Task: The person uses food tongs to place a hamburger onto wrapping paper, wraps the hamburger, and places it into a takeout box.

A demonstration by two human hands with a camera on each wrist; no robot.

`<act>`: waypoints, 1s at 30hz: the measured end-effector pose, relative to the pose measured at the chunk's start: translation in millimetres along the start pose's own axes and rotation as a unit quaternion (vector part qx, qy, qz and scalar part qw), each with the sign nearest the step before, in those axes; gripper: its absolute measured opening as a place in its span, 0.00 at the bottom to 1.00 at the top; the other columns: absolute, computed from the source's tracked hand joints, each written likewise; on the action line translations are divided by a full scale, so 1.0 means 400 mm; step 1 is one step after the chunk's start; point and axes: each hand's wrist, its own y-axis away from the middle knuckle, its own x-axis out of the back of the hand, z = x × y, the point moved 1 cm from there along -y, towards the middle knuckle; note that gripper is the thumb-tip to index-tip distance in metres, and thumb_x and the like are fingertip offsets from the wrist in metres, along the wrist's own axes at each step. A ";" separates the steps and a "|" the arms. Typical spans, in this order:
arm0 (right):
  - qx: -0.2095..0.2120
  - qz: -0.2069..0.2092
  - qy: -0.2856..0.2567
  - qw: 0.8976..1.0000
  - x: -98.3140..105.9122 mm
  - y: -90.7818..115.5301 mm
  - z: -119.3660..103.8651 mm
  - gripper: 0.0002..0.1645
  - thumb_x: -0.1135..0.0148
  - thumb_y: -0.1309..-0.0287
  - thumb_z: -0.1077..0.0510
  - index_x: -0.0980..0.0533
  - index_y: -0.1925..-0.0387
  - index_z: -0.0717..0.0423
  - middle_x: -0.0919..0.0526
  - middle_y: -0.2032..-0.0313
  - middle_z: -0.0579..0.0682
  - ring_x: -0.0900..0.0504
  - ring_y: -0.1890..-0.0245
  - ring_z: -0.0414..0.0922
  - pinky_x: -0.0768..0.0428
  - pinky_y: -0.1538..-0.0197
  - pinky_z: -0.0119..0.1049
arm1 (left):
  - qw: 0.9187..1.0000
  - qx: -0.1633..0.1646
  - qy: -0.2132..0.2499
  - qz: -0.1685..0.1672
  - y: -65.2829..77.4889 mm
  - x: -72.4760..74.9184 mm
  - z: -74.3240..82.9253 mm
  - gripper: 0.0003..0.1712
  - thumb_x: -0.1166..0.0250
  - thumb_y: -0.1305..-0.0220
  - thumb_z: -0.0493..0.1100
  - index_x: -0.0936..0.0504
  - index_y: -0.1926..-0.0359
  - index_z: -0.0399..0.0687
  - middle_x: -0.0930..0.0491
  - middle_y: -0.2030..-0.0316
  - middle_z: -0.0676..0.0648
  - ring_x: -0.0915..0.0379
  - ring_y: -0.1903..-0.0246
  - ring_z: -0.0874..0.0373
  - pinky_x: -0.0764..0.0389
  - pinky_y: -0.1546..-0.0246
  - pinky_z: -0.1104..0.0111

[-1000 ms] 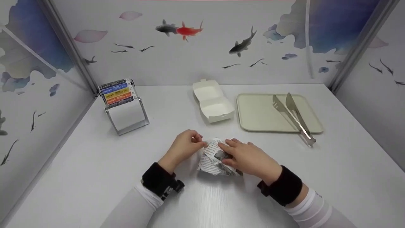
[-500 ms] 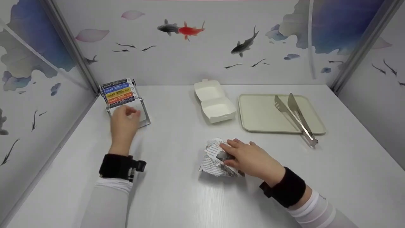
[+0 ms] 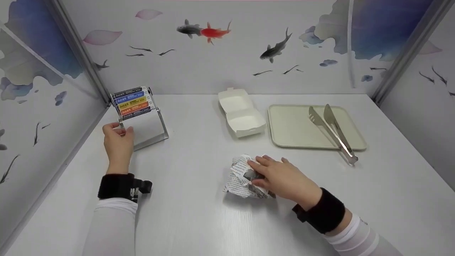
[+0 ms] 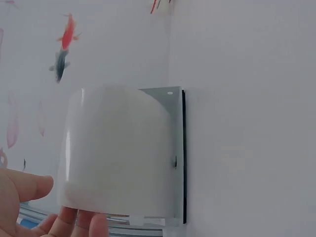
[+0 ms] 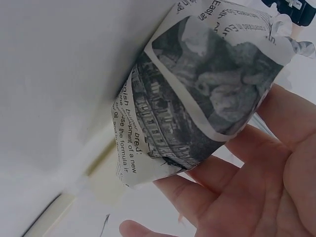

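My left hand [image 3: 118,143] is at the left side of a sticker roll [image 3: 142,126] on a metal stand [image 3: 164,124]. Colored labels show on top of the roll. In the left wrist view the fingertips [image 4: 98,224] are at the edge of the white roll, and the thumb stands apart from it. A parcel wrapped in printed newspaper-style paper [image 3: 239,181] lies in front of me, its top folded over. My right hand [image 3: 284,177] rests on it with extended fingers; in the right wrist view they touch the side of the parcel [image 5: 192,98].
Behind the parcel stands an opened white clamshell box [image 3: 243,121]. To its right lies a beige tray [image 3: 288,131], with metal tongs [image 3: 336,135] across it, their handle end past the front rim. Printed walls [image 3: 227,71] enclose the table at back and sides.
My left hand has let go of the parcel's left edge and moved to the sticker roll, passing over its front to its left side. The right hand has stayed on the parcel.
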 end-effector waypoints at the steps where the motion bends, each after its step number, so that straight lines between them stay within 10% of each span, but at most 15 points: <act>1: 0.001 0.001 0.000 1.000 0.001 0.000 -0.001 0.38 0.41 0.26 0.41 0.34 0.21 0.48 0.29 0.24 0.59 0.31 0.22 0.60 0.35 0.27 0.74 | 1.000 -0.006 0.000 0.003 0.001 -0.005 0.000 0.29 0.44 0.21 0.43 0.41 0.28 0.38 0.25 0.50 0.42 0.27 0.50 0.52 0.30 0.58 0.72; 30: 0.005 -0.004 0.013 1.000 0.002 0.005 -0.002 0.38 0.42 0.25 0.41 0.34 0.21 0.49 0.29 0.24 0.59 0.31 0.23 0.61 0.35 0.28 0.75 | 0.987 -0.021 -0.151 -0.045 0.018 -0.019 -0.008 0.35 0.44 0.23 0.39 0.46 0.22 0.41 0.20 0.47 0.30 0.23 0.52 0.38 0.27 0.56 0.53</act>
